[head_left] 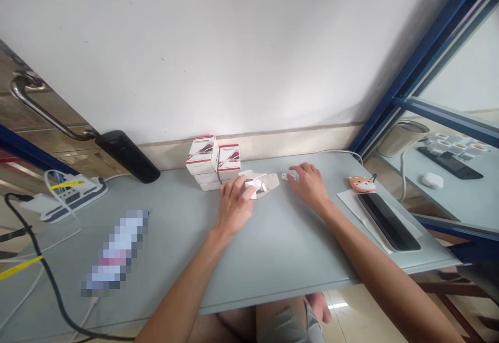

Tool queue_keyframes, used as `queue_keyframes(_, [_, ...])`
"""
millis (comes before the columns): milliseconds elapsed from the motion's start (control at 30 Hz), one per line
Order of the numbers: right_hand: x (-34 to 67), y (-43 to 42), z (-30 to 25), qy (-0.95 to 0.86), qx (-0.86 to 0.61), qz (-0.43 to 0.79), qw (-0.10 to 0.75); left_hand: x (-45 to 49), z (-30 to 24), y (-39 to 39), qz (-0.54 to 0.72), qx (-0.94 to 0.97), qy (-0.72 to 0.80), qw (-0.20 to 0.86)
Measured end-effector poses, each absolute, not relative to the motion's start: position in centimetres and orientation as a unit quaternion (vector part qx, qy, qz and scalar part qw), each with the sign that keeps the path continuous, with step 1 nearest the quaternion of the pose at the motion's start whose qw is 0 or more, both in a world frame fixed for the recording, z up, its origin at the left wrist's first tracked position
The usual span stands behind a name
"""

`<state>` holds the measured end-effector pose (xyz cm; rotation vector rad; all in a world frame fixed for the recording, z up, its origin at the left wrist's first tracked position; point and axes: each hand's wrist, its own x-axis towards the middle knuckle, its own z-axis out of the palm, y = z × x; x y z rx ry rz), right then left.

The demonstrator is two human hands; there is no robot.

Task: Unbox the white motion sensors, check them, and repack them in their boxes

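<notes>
My left hand (pixel 235 205) is closed around a small white cardboard box (pixel 268 183) with its end flaps open toward the right. White contents (pixel 260 185) show inside the box, too small to name. My right hand (pixel 310 184) is held low over the table with thumb and fingers apart. Just left of its fingertips lies a small white piece (pixel 287 176) with dark marks; whether the thumb touches it I cannot tell. Behind my left hand stand printed red-and-white boxes, a taller stack (pixel 201 156) and a shorter one (pixel 229 158) beside it.
A black cylinder (pixel 128 156) leans near the wall. At left are a power strip (pixel 74 197), cables and a pixelated phone-like device (pixel 117 252). To the right, an orange animal-face item (pixel 362 184) and a dark-screened phone (pixel 388 222) lie by white paper (pixel 351 205). A blue-framed window (pixel 440 114) borders the table.
</notes>
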<state>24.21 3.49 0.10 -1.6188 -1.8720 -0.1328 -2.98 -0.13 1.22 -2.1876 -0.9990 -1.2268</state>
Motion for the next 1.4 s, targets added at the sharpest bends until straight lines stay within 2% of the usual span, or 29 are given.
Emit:
queue_keyframes(167, [22.4,1.2,2.9,-0.744,-0.467,-0.031,0.477,-2.9,1.5,-0.2,-0.432,-0.799,-0.354,0.226])
queue_keyframes(233, [21.5,0.0,3.9,-0.799,-0.386,-0.040,0.459,-2.9,1.8,-0.3,-0.426,-0.803,-0.347,0.231])
queue_keyframes(333, [20.3,-1.1,4.3,-0.863,-0.322,-0.030,0.389,-2.8,2.1,-0.4,-0.420,-0.807,-0.341,0.238])
queue_keyframes(467, [19.9,-1.0,3.6,-0.877,-0.336,-0.020,0.342,-2.9,2.1,-0.3,-0.415,-0.806,-0.345,0.245])
queue_keyframes(600, [20.8,0.1,3.2,-0.869,-0.358,-0.056,0.336,-2.9,1.9,-0.1,-0.416,-0.804,-0.358,0.229])
queue_keyframes(833, [20.8,0.6,2.8,-0.861,-0.342,-0.068,0.369,-3.2,1.3,0.0,-0.424,-0.800,-0.373,0.202])
queue_keyframes(967, [21.0,0.8,2.7,-0.839,-0.337,-0.049,0.424,-3.3,1.4,0.0,-0.428,-0.795,-0.380,0.199])
queue_keyframes(1100, [22.5,1.7,3.0,-0.771,-0.423,-0.045,0.473,-3.3,1.6,0.0,-0.428,-0.793,-0.384,0.200])
queue_keyframes(1200, [24.3,2.8,2.7,-0.720,-0.535,-0.054,0.439,-3.4,1.6,0.0,-0.430,-0.791,-0.390,0.194])
queue_keyframes(1400, [27.2,4.6,1.0,-0.695,-0.666,0.003,0.271,-3.5,1.3,0.1,-0.432,-0.789,-0.391,0.193])
